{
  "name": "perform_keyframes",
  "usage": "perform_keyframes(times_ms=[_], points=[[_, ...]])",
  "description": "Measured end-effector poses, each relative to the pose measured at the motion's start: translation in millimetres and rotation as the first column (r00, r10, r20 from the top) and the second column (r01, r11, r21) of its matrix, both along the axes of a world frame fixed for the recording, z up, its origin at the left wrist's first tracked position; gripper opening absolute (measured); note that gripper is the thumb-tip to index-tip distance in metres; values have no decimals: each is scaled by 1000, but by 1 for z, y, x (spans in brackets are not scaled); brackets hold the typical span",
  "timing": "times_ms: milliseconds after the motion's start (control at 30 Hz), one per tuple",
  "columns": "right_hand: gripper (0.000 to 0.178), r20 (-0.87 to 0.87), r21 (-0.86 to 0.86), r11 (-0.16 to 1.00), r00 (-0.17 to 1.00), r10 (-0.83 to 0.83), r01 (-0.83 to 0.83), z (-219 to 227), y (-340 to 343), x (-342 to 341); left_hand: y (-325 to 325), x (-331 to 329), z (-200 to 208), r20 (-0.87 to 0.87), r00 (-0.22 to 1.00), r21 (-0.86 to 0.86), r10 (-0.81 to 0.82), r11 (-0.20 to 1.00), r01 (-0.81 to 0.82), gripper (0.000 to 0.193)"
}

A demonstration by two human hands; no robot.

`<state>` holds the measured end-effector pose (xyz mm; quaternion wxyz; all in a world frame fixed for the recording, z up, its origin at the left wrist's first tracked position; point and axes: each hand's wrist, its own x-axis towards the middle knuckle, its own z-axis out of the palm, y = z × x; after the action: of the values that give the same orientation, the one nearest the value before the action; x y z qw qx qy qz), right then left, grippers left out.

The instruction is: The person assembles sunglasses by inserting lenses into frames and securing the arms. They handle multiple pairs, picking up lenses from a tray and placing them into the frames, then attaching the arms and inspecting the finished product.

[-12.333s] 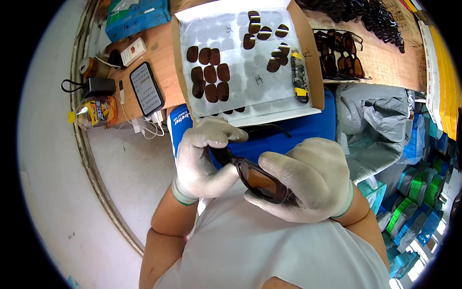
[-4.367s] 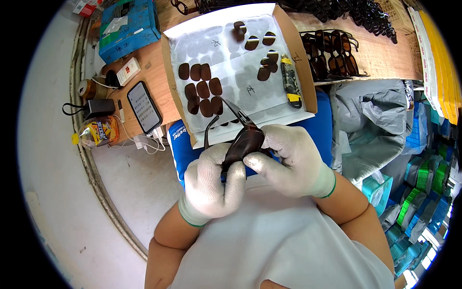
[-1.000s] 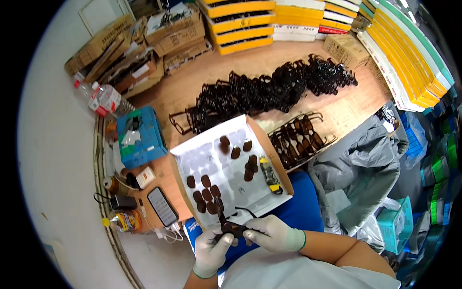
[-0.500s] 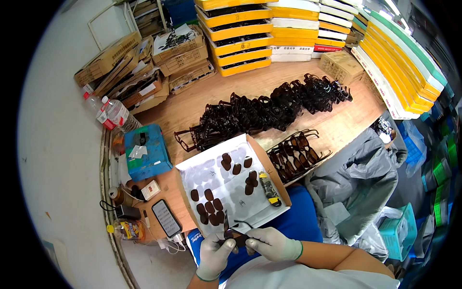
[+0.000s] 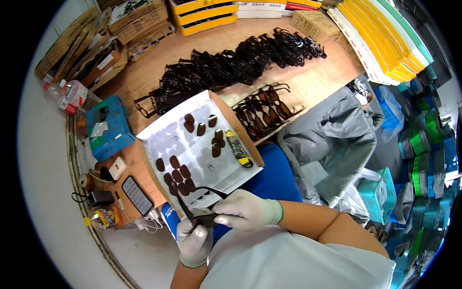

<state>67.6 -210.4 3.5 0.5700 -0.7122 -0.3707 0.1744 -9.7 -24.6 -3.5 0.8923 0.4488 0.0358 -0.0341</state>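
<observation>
Both my gloved hands hold one pair of dark-framed glasses (image 5: 206, 219) in front of my body. My left hand (image 5: 194, 243) pinches the frame at its left side, thumb on top. At the opposite side my right hand (image 5: 246, 210) is closed on the frame. The temples point away from me, over the near edge of a shallow white-lined box (image 5: 192, 144). Inside that box lie several loose brown lenses (image 5: 179, 174) and a yellow-and-patterned cutter knife (image 5: 239, 149). My fingers partly cover the front of the glasses, so its lenses cannot be made out fully.
A long heap of dark glasses frames (image 5: 231, 65) stretches across the table, with a row of brown-lensed glasses (image 5: 264, 111) nearer me. Left are a blue box (image 5: 108, 127), a phone (image 5: 137, 195) and bottles (image 5: 74, 96). A grey-lined bin (image 5: 332, 139) stands right; yellow trays (image 5: 204, 18) are stacked behind.
My view has shifted, so the table sits higher and further left in the picture. The glasses have turned in my hands, and both temples now show spread outward from me.
</observation>
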Motion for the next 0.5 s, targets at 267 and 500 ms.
perform_keyframes(times_ms=[267, 500], points=[[14, -246, 57, 996, 966, 75, -63, -6, 6, -8, 23, 1, 6, 181, 983, 765, -6, 630, -137, 53], [12, -294, 112, 994, 955, 44, -11, -7, 3, -8, 18, 14, 15, 136, 990, 564, -37, 824, -47, 42]])
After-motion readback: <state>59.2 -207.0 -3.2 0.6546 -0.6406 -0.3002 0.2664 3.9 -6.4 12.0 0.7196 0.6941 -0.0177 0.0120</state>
